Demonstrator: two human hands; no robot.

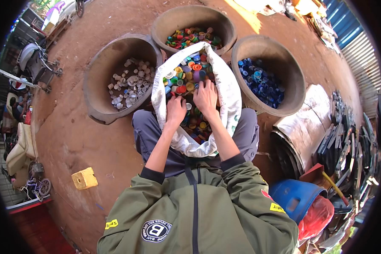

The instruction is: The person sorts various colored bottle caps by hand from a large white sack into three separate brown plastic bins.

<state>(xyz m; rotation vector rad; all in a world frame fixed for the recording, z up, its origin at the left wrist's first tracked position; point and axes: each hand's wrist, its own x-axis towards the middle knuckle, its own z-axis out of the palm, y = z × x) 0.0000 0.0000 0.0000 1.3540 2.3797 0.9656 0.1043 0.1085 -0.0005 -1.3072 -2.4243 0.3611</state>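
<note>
A white woven sack (158,91) with its rim rolled down stands between my knees, full of mixed-colour plastic bottle caps (181,76). My left hand (176,110) is inside the mouth at the left, its fingers curled down against the caps; whatever they pinch is hidden. Further to the right and a little farther in lies my right hand (205,98), back upward, fingers somewhat apart and touching the caps. An orange cap (197,67) and a purple cap (196,76) show just beyond it.
Around the sack stand three round tubs: the left tub (98,80) holds white caps, the far tub (165,25) mixed colours, the right tub (294,80) blue caps. A yellow block (84,178) lies at left; a blue barrel (290,197) and stacked scrap (347,148) sit at right.
</note>
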